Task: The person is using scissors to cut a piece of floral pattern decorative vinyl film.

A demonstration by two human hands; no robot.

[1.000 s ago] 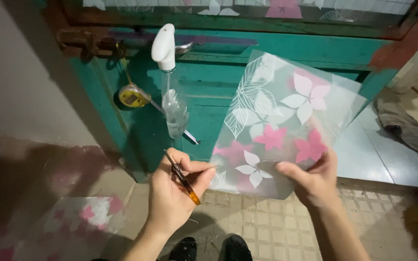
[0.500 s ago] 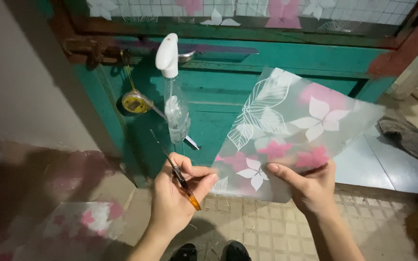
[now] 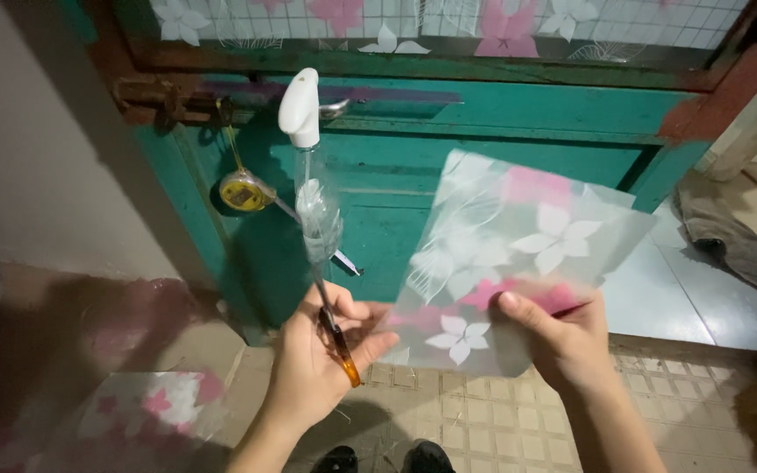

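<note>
Film sheet [image 3: 519, 263]: loose piece, pinched by right hand [image 3: 562, 342], held up before door [image 3: 501, 131].
Left hand [image 3: 317, 368]: closed on scissors [image 3: 336, 337].
Progress: upper pane [image 3: 449, 22] already covered; held piece not yet applied.

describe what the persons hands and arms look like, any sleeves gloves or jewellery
Both the left hand and the right hand are bare: no gloves, and no rings or watch that show. The forearms are uncovered down to the bottom edge of the picture, so no sleeve is in view. The fingernails look short and unpainted. No marks or bandages can be made out.
</note>
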